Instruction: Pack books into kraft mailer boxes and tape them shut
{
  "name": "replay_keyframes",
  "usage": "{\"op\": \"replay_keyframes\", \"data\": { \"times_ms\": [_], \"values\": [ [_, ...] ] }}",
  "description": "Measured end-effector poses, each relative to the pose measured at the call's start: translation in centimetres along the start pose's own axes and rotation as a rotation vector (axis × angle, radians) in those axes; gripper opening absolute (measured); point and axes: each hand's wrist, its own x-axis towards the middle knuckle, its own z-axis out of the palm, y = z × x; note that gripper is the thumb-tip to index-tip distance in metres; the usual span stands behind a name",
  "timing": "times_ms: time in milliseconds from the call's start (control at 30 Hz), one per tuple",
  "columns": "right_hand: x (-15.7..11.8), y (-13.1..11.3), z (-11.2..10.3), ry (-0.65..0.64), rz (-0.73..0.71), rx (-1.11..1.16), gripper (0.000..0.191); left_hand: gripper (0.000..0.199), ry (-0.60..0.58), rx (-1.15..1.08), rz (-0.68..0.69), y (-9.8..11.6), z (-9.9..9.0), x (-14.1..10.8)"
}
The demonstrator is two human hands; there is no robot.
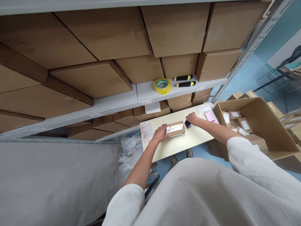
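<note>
A small cardboard box [181, 127] with a shiny, glaring label on top lies on the pale yellow table [162, 150]. My left hand [160, 133] grips its left end, fingers on top. Just right of the box, my right hand [192, 118] is closed around a small dark blue and red object [187, 124], held down near the tabletop and apart from the box. What the object is cannot be made out.
A large open carton [277, 124] with several small labelled boxes stands at the right. Pink paper [210, 117] lies on the table's right end. Above, a shelf [117, 99] bears large boxes, yellow tape [162, 86] and two cutters [185, 83]. White plastic [130, 146] lies at the left.
</note>
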Motion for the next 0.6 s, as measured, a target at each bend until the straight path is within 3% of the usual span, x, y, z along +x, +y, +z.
{"op": "replay_keyframes", "data": {
  "times_ms": [133, 267, 433, 600],
  "values": [
    [0.2, -1.0, 1.2, -0.044, 0.006, 0.013, 0.054, 0.109, -0.011, -0.009, -0.025, 0.3, -0.1, 0.2],
    [-0.2, 2.8, 1.9, -0.138, 0.077, 0.205, 0.079, 0.112, -0.028, -0.033, -0.034, 0.4, -0.1, 0.0],
    [-1.7, 6.7, 3.6, -0.128, 0.220, 0.427, 0.054, 0.111, -0.032, -0.055, -0.019, 0.4, -0.1, -0.3],
    [-2.8, 6.3, 8.2, 0.044, 0.285, 0.531, 0.051, 0.112, -0.031, -0.054, -0.034, 0.5, -0.1, -0.4]
  ]
}}
